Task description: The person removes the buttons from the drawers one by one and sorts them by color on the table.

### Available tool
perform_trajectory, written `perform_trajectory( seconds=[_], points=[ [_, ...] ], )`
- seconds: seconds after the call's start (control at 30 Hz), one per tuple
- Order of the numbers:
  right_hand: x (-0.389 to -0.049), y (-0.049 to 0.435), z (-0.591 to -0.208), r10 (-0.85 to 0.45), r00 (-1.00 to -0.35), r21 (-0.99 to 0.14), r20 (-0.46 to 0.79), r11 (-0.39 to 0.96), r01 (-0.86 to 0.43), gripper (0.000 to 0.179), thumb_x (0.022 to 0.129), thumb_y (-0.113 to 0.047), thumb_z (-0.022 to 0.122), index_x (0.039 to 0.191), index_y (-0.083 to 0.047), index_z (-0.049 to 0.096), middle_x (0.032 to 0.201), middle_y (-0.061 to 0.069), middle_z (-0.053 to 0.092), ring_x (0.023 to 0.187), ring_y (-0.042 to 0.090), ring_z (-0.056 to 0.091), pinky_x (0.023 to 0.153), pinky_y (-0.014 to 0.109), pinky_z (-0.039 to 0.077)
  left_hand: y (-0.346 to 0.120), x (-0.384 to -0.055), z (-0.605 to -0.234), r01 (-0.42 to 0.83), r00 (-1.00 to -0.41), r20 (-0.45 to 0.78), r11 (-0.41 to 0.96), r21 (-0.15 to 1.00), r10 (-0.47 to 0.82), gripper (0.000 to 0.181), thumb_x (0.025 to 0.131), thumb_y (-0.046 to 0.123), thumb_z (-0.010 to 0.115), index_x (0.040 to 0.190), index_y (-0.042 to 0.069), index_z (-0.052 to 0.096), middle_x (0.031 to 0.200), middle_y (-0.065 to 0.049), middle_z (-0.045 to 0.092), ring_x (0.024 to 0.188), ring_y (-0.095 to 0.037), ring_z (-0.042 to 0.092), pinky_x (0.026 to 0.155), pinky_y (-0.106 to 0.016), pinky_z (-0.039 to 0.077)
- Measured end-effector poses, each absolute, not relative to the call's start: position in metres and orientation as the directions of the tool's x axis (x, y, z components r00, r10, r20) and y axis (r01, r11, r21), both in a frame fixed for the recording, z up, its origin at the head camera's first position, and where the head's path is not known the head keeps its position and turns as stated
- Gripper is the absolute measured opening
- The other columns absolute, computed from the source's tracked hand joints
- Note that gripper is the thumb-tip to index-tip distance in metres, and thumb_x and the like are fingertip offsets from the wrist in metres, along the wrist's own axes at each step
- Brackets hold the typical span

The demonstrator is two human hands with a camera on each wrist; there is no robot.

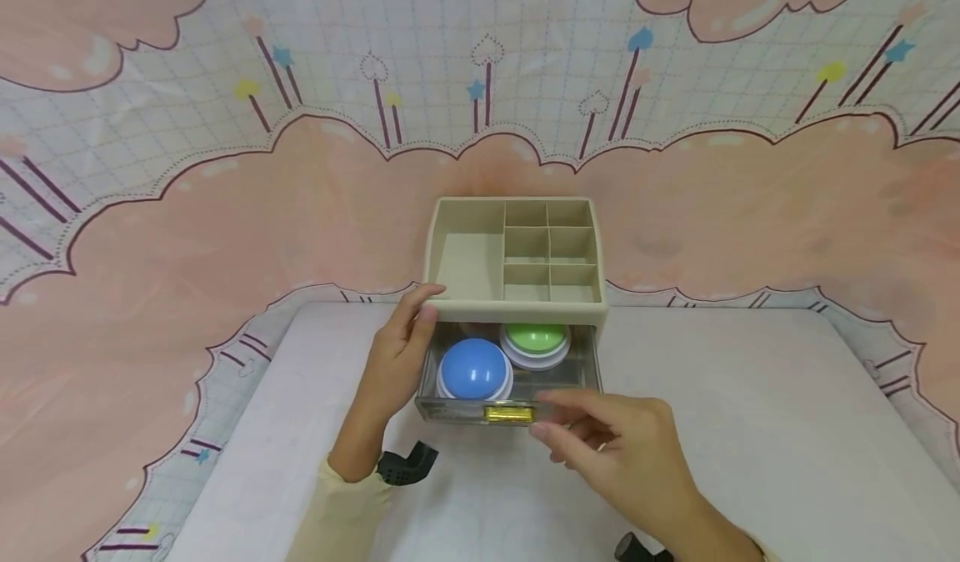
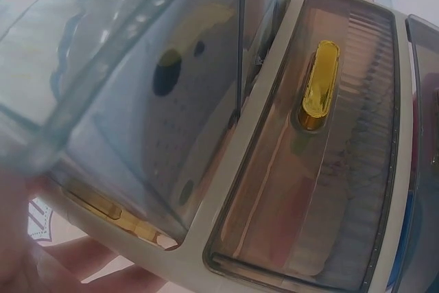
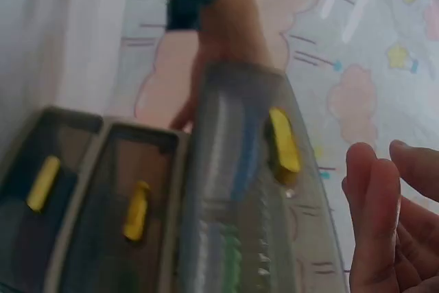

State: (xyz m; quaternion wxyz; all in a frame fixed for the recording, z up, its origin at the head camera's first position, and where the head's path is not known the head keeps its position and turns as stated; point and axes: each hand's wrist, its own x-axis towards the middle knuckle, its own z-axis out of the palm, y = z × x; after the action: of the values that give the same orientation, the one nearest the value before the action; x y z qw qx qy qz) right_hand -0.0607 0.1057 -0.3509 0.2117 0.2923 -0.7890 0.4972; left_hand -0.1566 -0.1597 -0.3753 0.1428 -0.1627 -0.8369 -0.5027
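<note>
Hands, bare, two. Left hand: gripping the front left corner of the beige organizer, thumb lying toward the front and fingers reaching along the side, presumably bracing the body against sliding. Right hand: holding nothing, its thumb and fingers loosely bent and standing apart, just beside the gold handle. Drawer, one, clear grey, topmost: sticking out from the organizer toward the person, apparently so that its contents are lying exposed from above. Contents: blue-domed item, sitting front left; green-domed item, sitting farther back and to the right, partly hidden by the organizer's edge. Lower drawers, two: sitting pushed in. Placement: the organizer is standing on the white table, its left side meeting the left hand; the drawer is projecting between both hands, its handle lying just left of the right fingertips
</note>
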Motion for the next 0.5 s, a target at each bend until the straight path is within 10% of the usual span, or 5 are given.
perform_trajectory(
  seconds=[0.5],
  points=[
    [-0.111, 0.090, -0.306, -0.437, -0.738, -0.412, 0.514, 0.629, -0.660, 0.050, 0.080, -0.039, 0.088, 0.123, -0.017, 0.074, 0.120, -0.004, 0.075, 0.097, 0.011, 0.073, 0.077, 0.027, 0.063, -0.160, -0.158, -0.376, 0.429, -0.901, 0.414, 0.418, 0.801, 0.131, 0.034, 0.110, 0.023, 0.047, 0.144, 0.024, 0.052, 0.149, -0.011, 0.055, 0.136, -0.036, 0.056, 0.111, -0.059, 0.045]
  ],
)
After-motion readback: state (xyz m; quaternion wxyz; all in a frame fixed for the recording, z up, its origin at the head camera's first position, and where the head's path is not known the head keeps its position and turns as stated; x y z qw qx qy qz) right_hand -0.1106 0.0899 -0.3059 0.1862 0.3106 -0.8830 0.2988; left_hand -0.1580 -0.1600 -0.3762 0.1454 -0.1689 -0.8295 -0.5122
